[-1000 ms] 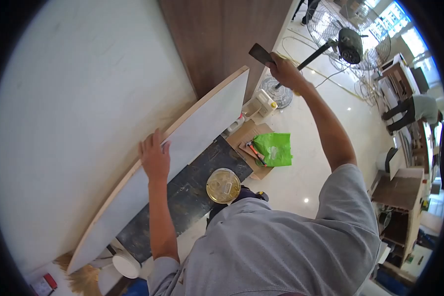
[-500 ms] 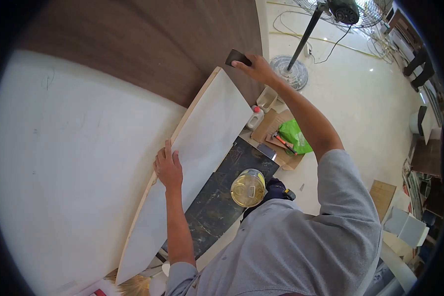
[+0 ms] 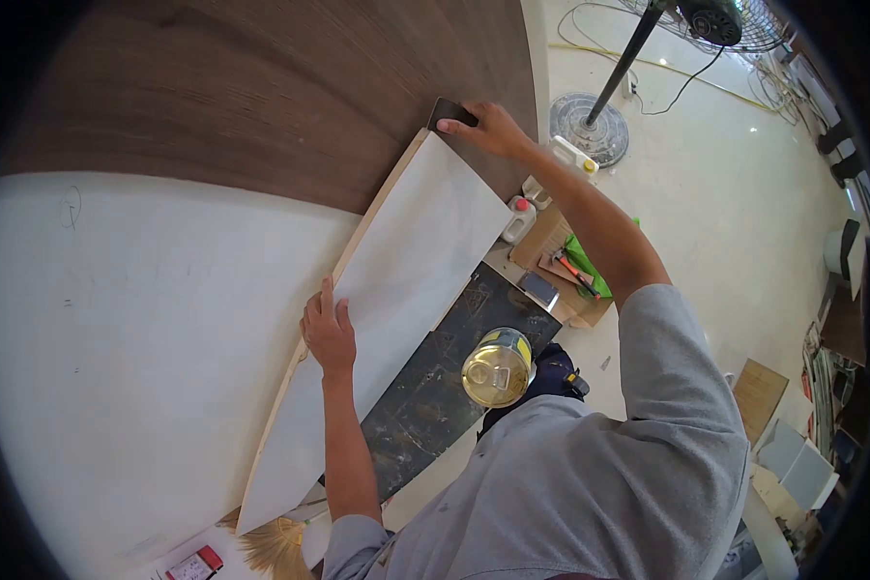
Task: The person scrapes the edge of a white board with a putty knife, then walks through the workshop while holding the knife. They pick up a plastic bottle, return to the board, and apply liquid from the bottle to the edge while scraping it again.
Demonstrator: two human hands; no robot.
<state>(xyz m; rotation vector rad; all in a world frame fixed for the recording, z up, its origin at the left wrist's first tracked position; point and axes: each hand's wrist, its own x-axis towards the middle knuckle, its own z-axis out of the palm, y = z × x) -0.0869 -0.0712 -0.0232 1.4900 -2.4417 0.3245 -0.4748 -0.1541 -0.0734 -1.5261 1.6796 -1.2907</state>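
Observation:
A long white board (image 3: 435, 213) with a pale wooden edge leans at a slant in front of me. My left hand (image 3: 329, 333) grips its left edge, fingers over the edge and thumb on the white face. In my right hand (image 3: 493, 128) is a dark rectangular block (image 3: 449, 114), pinched between thumb and fingers at the board's top corner. The block appears to touch that corner. Behind the board are a dark brown wood-grain panel (image 3: 242, 106) and, below it, a white panel (image 3: 155, 338) with pencil marks.
A metal tin (image 3: 498, 367) stands on a stained black bench (image 3: 420, 411) close to my body. Beyond it are a white jug (image 3: 520, 220), cardboard, a hammer (image 3: 575, 275) and a green bag. A fan base (image 3: 590, 130) and cables occupy the floor; a broom (image 3: 275, 543) lies lower left.
My right hand has brought the dark block slightly left, down to the board's top corner. My left hand keeps its place on the edge. The view has shifted a little.

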